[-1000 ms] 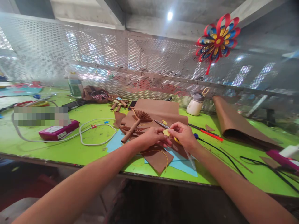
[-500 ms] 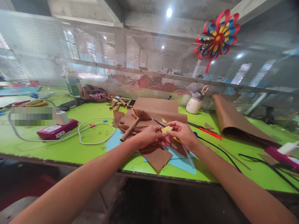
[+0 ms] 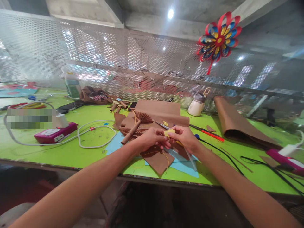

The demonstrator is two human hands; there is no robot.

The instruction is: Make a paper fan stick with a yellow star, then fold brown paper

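Between the fingertips of both hands is a small piece of yellow paper (image 3: 169,132). My left hand (image 3: 153,138) pinches its left side, and my right hand (image 3: 186,137) grips its right side. Below my right palm a thin translucent strip (image 3: 192,160) slants down. Scissors (image 3: 161,125) lie just behind the hands, their handles partly hidden. To the left of my left hand rests a rolled brown paper stick (image 3: 131,132) with a pleated paper fan (image 3: 143,117) at its top. Brown paper (image 3: 158,161) and light blue paper (image 3: 185,167) lie beneath the hands.
A white bottle (image 3: 196,104) stands behind, beside a large folded brown sheet (image 3: 239,123). At left are a purple power strip (image 3: 55,133) and its looped white cable (image 3: 96,146). A black cord (image 3: 223,152) crosses the green table (image 3: 90,158) at right. A paper flower (image 3: 219,39) hangs above.
The view has shifted very slightly. Both hands still hold the yellow paper, and the fingers have moved only a little around it.
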